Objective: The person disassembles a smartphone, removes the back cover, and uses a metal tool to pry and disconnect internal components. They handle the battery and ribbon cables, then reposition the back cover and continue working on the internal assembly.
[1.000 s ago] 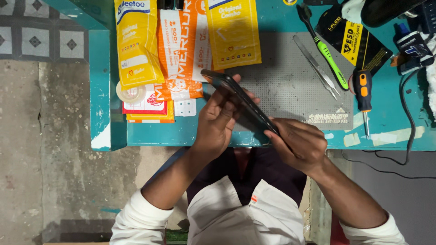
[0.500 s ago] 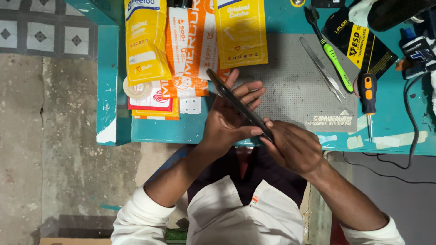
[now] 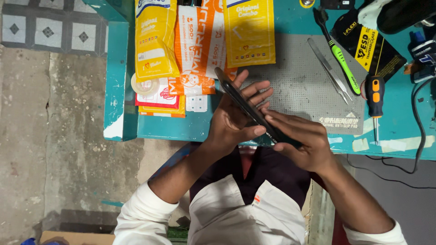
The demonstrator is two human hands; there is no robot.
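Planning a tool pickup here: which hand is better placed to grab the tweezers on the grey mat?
Probably the right hand: the tweezers lie toward its side of the grey mat, while the left hand wraps the dark phone and sits farther away.

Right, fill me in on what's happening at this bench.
A person in white sleeves holds a dark phone edge-on in both hands, just above the near edge of a teal table. The left hand cradles it from below; the right hand grips its near end. On the table lie a grey mat, tweezers, a green tool, a screwdriver and yellow packets.
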